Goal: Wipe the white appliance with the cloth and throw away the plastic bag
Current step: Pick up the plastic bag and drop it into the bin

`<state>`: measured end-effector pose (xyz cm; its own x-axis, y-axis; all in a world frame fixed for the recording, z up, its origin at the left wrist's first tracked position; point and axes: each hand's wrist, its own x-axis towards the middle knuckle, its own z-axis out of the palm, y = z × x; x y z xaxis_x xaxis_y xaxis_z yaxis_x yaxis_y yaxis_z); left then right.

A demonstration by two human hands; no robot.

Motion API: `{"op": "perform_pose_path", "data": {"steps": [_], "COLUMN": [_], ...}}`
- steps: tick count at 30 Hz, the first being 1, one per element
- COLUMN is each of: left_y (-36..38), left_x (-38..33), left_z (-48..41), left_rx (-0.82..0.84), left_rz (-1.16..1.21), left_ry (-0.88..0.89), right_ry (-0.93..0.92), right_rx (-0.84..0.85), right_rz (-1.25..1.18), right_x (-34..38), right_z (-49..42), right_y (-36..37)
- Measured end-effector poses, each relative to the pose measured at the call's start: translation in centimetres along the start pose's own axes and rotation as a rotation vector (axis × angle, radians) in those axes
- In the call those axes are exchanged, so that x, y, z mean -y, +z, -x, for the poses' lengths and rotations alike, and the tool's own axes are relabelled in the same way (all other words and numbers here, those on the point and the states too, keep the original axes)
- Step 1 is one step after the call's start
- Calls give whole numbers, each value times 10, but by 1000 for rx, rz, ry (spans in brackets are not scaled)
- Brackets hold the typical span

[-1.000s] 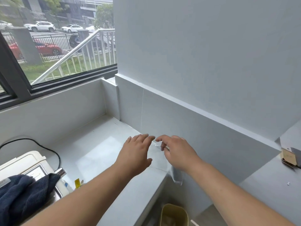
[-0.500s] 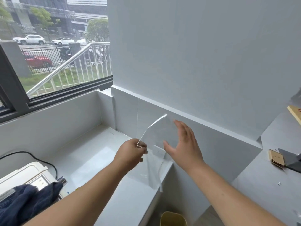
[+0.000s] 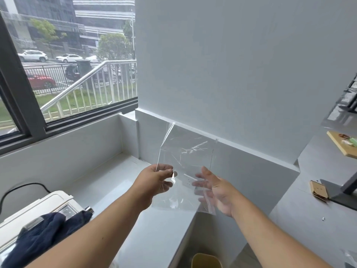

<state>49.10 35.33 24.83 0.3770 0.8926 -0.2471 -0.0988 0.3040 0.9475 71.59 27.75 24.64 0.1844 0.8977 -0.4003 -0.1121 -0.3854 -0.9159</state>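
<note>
A clear plastic bag (image 3: 185,163) hangs upright in the air above the white counter (image 3: 160,229). My left hand (image 3: 154,182) pinches its left edge between thumb and fingers. My right hand (image 3: 216,190) is spread with straight fingers behind the bag's right side, seen partly through the plastic. The white appliance (image 3: 29,215) stands at the lower left with a dark blue cloth (image 3: 44,236) draped over it. A yellow bin (image 3: 206,261) shows below the counter's end.
A black cable (image 3: 23,187) runs behind the appliance. A grey surface (image 3: 309,219) on the right carries a small cardboard piece (image 3: 318,190), a dark stand base (image 3: 342,196) and a wooden board (image 3: 342,144). A window (image 3: 67,64) fills the upper left.
My left hand lifted the bag off the counter and now holds it higher and unfolded. My right hand moved lower and lies behind the bag. The view tilted upward.
</note>
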Motion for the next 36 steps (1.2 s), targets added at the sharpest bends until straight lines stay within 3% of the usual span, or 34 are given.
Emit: {"op": "perform_pose_path", "data": {"steps": [5,12,22,30,36], "left_y": [1,16,43,83,110], "left_x": [2,3,8,23,38], "left_z": [15,34,24,-9,-34], "left_rx": [15,121,185,201,169], "left_rz": [-9,-81,-289,-147,-120], "left_ry": [-5,-61,20,-51,-73], "right_ry": [-103,-170,-164,-191,-154], "right_rx": [82,-72,-151,-120,-159], "right_rz": [-59,19,120,-195,-106], "right_x": [1,-1,-11,-13,-21], "right_z": [31,67,62,49,39], "right_y": [6,-8,-66,-115,-140]}}
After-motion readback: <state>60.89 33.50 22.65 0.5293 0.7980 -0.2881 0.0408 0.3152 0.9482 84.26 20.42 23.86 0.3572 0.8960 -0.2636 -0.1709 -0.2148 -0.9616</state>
